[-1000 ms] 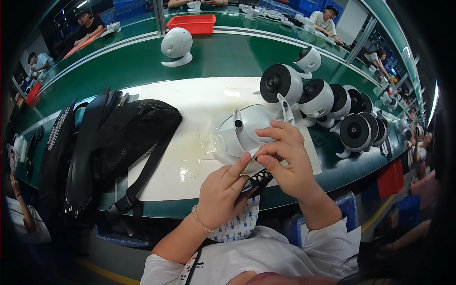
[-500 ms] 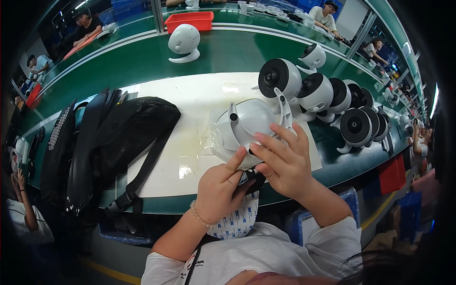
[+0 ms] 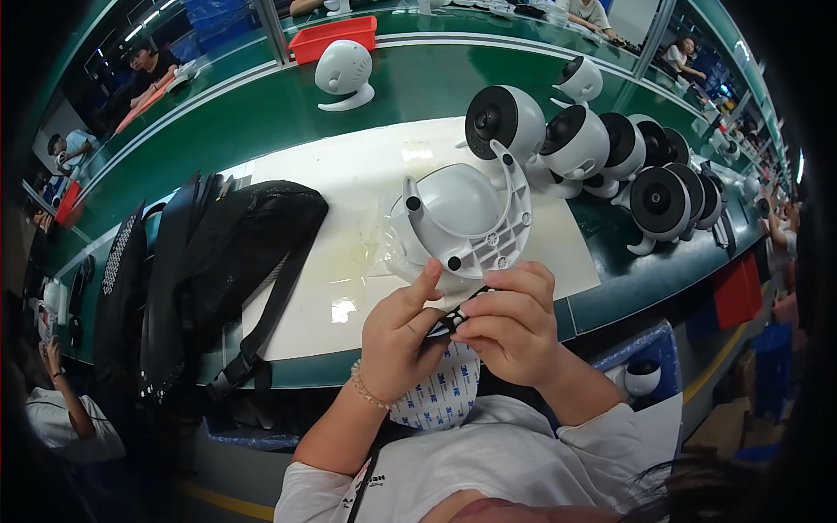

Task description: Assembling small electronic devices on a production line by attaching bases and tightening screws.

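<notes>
On the white mat just beyond my hands lies an upturned white plastic stand (image 3: 514,205), its ribbed underside showing and black round spots on its foot ends. A rounded white shell (image 3: 458,200) sits within its curve. My left hand (image 3: 397,336) is closed on a sheet of adhesive pads (image 3: 446,390), with its index finger stretched up near the stand. That sheet has a white backing with blue print, and its bent upper part is black with light round spots. My right hand (image 3: 514,327) pinches the sheet's black upper edge; whether a loose pad is between the fingertips is hidden.
Several white-and-black round devices (image 3: 658,205) crowd the right of the green table. One more white device (image 3: 343,74) stands at the back, near a red tray (image 3: 331,39). A black bag (image 3: 240,240) with straps lies left. Other people work beyond the rail.
My right hand has drawn back from the stand's near foot to the sheet's black edge and now pinches there. My left hand keeps its hold. The view has shifted slightly.
</notes>
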The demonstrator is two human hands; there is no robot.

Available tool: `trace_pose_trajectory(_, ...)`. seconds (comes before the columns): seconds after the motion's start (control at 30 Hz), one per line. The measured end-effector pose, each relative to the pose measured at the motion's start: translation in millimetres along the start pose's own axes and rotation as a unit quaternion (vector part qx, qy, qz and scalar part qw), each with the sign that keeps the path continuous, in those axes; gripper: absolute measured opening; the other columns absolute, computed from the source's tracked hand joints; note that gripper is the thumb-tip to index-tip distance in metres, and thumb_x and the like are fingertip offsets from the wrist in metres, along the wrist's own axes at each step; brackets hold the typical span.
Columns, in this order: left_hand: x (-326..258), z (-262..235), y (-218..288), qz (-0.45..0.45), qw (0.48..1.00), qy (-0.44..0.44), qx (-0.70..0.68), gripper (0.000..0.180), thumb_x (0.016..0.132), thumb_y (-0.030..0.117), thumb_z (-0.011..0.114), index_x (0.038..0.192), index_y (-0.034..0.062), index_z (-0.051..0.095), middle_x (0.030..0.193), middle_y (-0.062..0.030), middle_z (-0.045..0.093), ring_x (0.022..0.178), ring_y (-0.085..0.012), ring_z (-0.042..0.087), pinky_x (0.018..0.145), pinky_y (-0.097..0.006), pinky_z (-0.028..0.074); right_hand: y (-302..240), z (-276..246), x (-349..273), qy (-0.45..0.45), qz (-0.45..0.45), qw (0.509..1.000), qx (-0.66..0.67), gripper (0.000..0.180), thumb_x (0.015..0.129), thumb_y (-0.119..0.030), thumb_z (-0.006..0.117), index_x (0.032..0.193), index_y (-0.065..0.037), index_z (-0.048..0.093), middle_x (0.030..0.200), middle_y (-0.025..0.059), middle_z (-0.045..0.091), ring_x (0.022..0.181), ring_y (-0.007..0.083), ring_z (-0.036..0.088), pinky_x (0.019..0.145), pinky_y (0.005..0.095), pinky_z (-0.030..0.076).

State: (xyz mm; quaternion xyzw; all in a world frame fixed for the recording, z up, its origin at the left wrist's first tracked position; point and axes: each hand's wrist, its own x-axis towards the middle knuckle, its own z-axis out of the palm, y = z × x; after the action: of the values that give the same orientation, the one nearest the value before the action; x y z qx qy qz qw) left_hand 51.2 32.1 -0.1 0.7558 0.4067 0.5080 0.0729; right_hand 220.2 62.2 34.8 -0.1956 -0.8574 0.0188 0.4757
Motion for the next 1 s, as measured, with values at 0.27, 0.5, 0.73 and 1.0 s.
trace_pose_trajectory(0.27, 2, 0, 2, 0.007, 0.999, 0.033, -0.008, 0.028, 0.056, 0.006, 0.075, 0.074, 0.0007, 0.053, 0.129, -0.0171, 0.047, 0.088, -0.0316, 0.059, 0.071, -0.035, 0.049, 8, -6, -2, 0.008, 0.069, 0.991, 0.113, 0.036, 0.072, -0.006, 0.069, 0.099, -0.012, 0.047, 0.095, 0.0045, 0.06, 0.104, 0.0266, 0.051, 0.085, 0.039, 0.033)
trace_pose_trajectory(0.5, 3, -2, 6, -0.003, 0.999, 0.031, 0.021, 0.028, 0.055, 0.008, 0.076, 0.074, 0.0007, 0.057, 0.127, -0.0143, 0.05, 0.1, -0.0327, 0.054, 0.08, -0.036, 0.047, 7, 0, -11, 0.046, 0.015, 0.995, 0.086, 0.045, 0.07, 0.002, 0.067, 0.104, -0.013, 0.043, 0.086, 0.002, 0.06, 0.088, 0.0224, 0.056, 0.079, 0.0379, 0.035)
trace_pose_trajectory(0.73, 1, -3, 6, 0.003, 0.998, 0.03, 0.051, 0.024, 0.053, 0.007, 0.074, 0.067, 0.0, 0.055, 0.125, -0.0132, 0.052, 0.1, -0.0327, 0.053, 0.08, -0.036, 0.046, -4, 13, -5, 0.086, -0.025, 0.98, 0.176, 0.05, 0.067, 0.002, 0.069, 0.108, -0.013, 0.046, 0.102, 0.0064, 0.055, 0.088, 0.0206, 0.056, 0.073, 0.0322, 0.039)
trace_pose_trajectory(1.0, 4, -3, 3, 0.022, 0.996, 0.024, 0.081, 0.025, 0.052, 0.007, 0.073, 0.064, 0.0, 0.053, 0.125, -0.0127, 0.052, 0.095, -0.03, 0.055, 0.077, -0.036, 0.044, -5, 13, -15, 0.056, -0.062, 0.98, 0.181, 0.038, 0.07, 0.004, 0.065, 0.105, -0.008, 0.054, 0.105, 0.0092, 0.051, 0.083, 0.0214, 0.056, 0.065, 0.0304, 0.045)
